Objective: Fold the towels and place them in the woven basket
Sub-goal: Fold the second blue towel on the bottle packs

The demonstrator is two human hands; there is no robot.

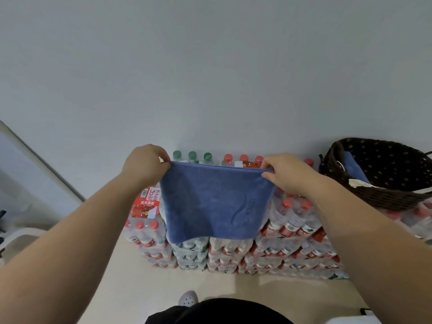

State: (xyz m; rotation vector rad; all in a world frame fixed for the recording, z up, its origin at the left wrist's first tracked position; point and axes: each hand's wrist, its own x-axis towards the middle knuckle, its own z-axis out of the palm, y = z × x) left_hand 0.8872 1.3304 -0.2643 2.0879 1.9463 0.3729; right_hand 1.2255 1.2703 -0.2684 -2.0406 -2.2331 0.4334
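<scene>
Blue towel [216, 202]: hung mid-air before stacked water bottles [292, 225], top corners pinched by left hand [146, 166] and right hand [284, 174]. Woven basket [383, 183] at right. Risk: corner slip, misaligned fold.

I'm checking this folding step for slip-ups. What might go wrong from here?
The blue towel hangs in the air, pinched only at its top corners by the left hand and right hand; if either pinch slips, it may drop onto the water bottles or the floor. With nothing flat beneath it, the fold may come out crooked. The basket sits tilted on the bottles and may shift when loaded.
</scene>
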